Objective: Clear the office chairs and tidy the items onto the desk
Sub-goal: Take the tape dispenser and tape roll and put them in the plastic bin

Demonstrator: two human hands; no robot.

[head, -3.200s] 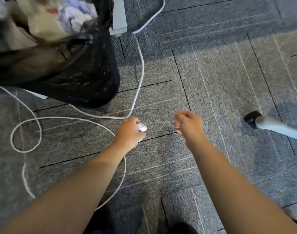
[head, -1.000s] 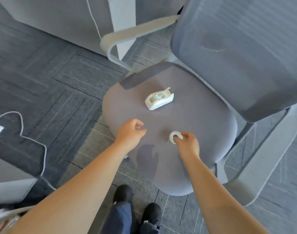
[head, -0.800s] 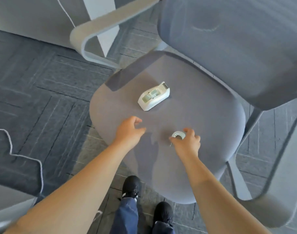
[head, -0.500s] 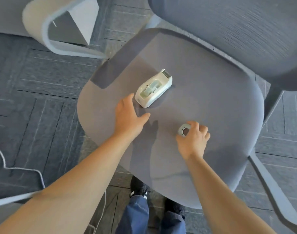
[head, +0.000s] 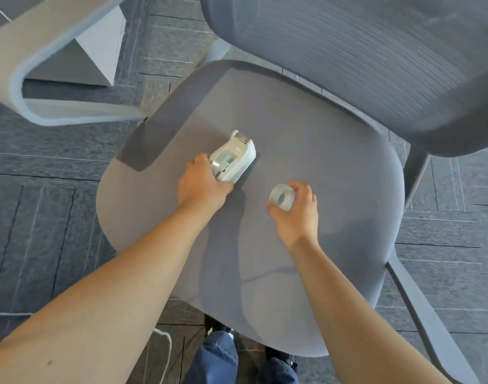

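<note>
tape dispenser (head: pixel 233 159) on seat | left hand (head: pixel 201 187) fingers grip it | right hand (head: pixel 295 214) fingers pinch tape roll (head: pixel 281 196)

the chair seat (head: pixel 306 134) lies bare around the tape dispenser (head: pixel 233 159) toward its right and near edges, apart from the left hand (head: pixel 201 187) gripping the dispenser's near end and the right hand (head: pixel 295 214) holding the tape roll (head: pixel 281 197). the mesh backrest (head: pixel 362 59) overhangs the seat's far side. an armrest (head: pixel 51 48) stands left of the seat, another (head: pixel 420 300) right.
</note>
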